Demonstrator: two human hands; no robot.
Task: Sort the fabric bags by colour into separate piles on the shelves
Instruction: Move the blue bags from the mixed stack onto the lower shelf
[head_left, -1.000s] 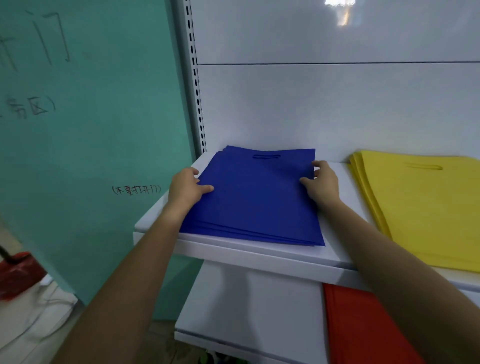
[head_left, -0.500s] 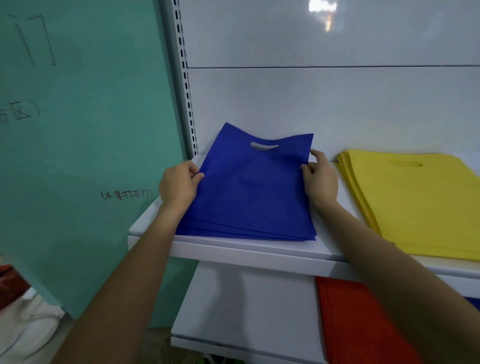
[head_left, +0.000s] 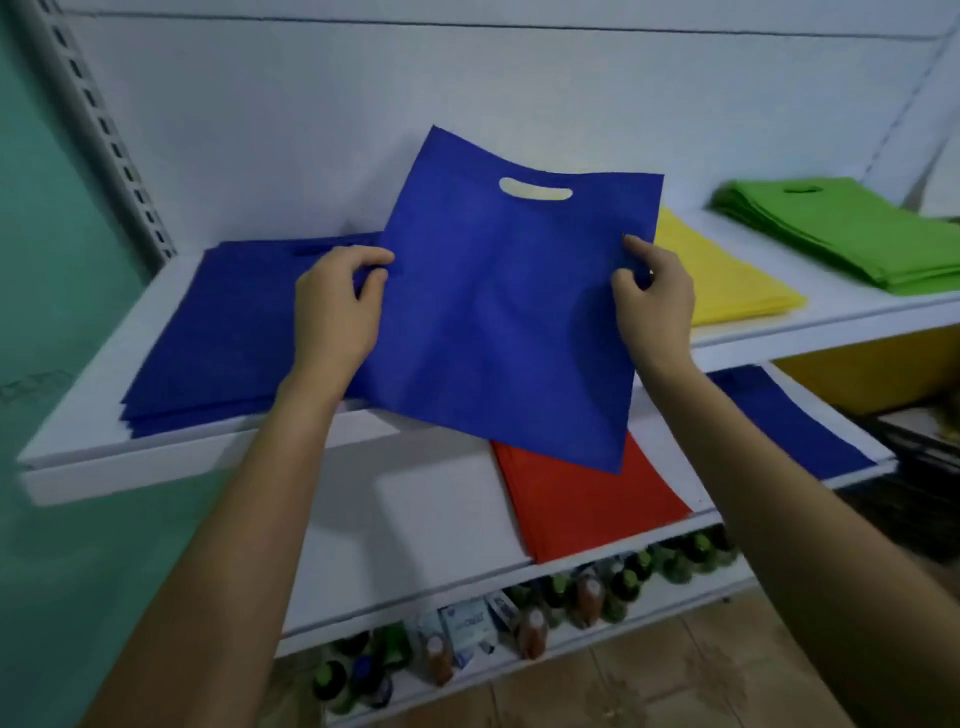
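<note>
Two hands on one blue bag (head_left: 509, 322) at frame centre. Left hand (head_left: 337, 306) pinches its left edge, thumb on top, fingers curled behind. Right hand (head_left: 654, 306) pinches the right edge the same way. Bag is up in the air in front of the shelves, tilted, handle cut-out at top. Its lower corner hangs over the red pile (head_left: 582, 504) on the lower shelf (head_left: 405, 525); can't tell if it touches.

Blue pile (head_left: 223, 338) lies flat at centre-left on the upper shelf (head_left: 130, 462), just beside the held bag. Yellow pile (head_left: 727, 280) sits right of centre, partly hidden behind the bag. Green pile (head_left: 857, 234) is at upper right, apart from the yellow. One more blue sheet (head_left: 789, 421) lies at right on the lower shelf, well apart from the blue pile.

Step, as I read it: a single blue bag in hand, not yet placed. Colours look mostly sorted, exc. blue, which sits in 2 spots. My guess is this bag belongs on the blue pile at left, but I can't rule out the lower blue spot.

Next move needs both pinches kept so the limp fabric stays taut. Swing it over the pile, level it, match edges and cut-out, lay it flat, then let go.
</note>
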